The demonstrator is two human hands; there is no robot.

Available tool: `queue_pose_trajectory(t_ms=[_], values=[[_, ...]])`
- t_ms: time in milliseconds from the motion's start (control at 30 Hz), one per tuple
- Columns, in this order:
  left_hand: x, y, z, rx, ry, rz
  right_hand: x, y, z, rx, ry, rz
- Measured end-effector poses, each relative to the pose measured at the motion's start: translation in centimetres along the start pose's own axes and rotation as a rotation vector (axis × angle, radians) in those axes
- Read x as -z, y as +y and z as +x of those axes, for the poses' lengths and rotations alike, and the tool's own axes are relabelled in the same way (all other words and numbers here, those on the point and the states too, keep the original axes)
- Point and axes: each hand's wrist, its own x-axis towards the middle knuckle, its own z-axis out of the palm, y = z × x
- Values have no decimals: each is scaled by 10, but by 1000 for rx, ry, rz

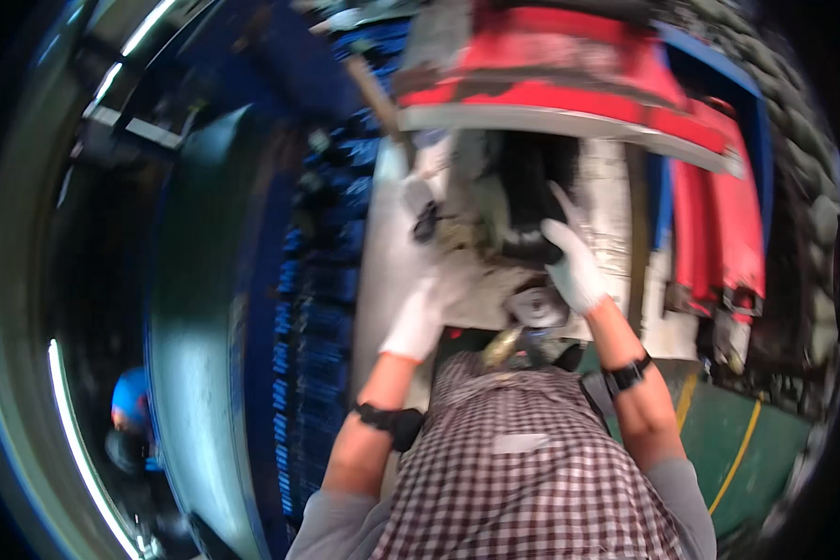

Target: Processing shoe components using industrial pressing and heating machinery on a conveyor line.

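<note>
Both my hands wear white gloves and are in front of me over a pale, stained worktable (383, 243). My left hand (422, 313) reaches forward over the near left of the table; its fingers are smeared by motion, and I see nothing in them. At the right, my right hand (577, 271) is at the near end of a black, rounded piece (530, 201), its fingers curled at the edge. The kind of this piece is too blurred to name. A small dark object (426, 222) lies beyond my left hand. Close to my body sits a round metal part (538, 306).
A red machine part with a pale lower edge (569, 117) spans the far side. Red covers (719, 215) stand at the right. Blue racking (322, 280) lines the left, beside a long pale-green surface (201, 327). A person in a blue cap (129, 397) is at the far left.
</note>
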Motion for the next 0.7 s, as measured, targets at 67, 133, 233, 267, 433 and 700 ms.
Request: queue_pose_trajectory(t_ms=[67,133,233,267,433,700], values=[[-3,-6,-3,91,6,-126,-24,13,-28,-16,-138,-42],[-54,31,-17,184,240,-373,-31,23,-41,-16,-322,-443],[-42,41,-42,178,519,-560,-26,32,-46,170,-430,-1052],[-3,23,-41,79,519,-521,-19,36,-46,284,-342,-1212],[174,-23,-38,-161,877,-65,11,56,-51,436,-107,-1703],[341,20,-11,-94,1378,511,-9,59,-50,466,-92,-1658]])
